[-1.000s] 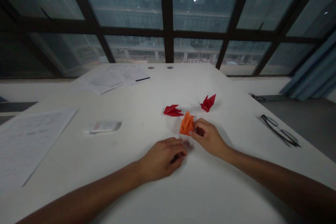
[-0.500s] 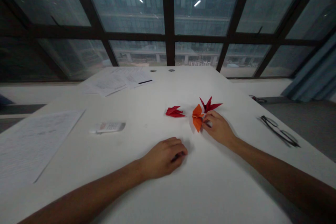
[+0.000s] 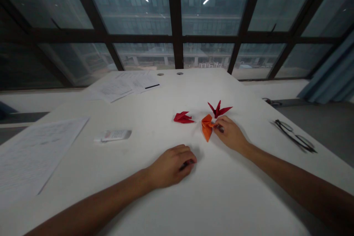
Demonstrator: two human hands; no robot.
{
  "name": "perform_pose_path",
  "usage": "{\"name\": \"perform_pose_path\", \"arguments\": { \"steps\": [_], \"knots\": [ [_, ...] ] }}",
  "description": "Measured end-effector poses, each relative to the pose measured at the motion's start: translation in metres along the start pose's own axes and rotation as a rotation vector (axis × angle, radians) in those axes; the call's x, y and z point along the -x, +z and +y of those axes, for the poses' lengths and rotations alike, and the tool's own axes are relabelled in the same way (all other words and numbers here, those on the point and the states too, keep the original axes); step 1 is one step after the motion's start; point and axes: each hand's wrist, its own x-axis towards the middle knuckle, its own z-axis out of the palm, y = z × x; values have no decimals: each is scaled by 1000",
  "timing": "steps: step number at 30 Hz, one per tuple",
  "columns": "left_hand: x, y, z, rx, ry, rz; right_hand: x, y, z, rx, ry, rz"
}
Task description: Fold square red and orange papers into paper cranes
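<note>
Between the fingertips of my right hand [image 3: 229,132], an orange paper crane [image 3: 207,127] is pinched by a narrow end on its right side. Its wings point away from me and towards me, low over the white table [image 3: 232,195]. Just beyond my right hand stands a red paper crane [image 3: 218,111] with its points spread. A second red folded paper crane [image 3: 183,117], flatter in shape, lies to the left of the orange one. My left hand [image 3: 172,166] rests on the tabletop with its fingers curled in, and nothing shows inside it.
A white tube [image 3: 116,135] lies on the left, beside a printed sheet [image 3: 41,151]. Further back are more papers [image 3: 118,84] with a thin black strip [image 3: 152,86]. Black-framed glasses [image 3: 294,136] lie near the right edge. Windows rise behind the table.
The orange crane has turned and tilted slightly in my right fingers, its near wing now lower. My left hand has stayed in place. The whole view has shifted a little.
</note>
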Motion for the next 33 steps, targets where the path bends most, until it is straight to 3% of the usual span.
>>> {"name": "perform_pose_path", "arguments": {
  "steps": [16, 21, 25, 29, 33],
  "knots": [
    [3, 1, 8, 154, -147, 22, 5, 5, 13, -83, 118, -19],
    [5, 0, 8, 192, -136, 49, 5, 4, 10, -94, 127, 5],
    [5, 4, -1, 210, -188, 180, 6, 5, 13, -116, 114, 25],
    [2, 7, -10, 182, -372, 342, 6, 9, 18, -139, 113, 74],
    [2, 8, -13, 68, -406, 446, 4, 11, 18, -147, 88, 70]
  ]
}}
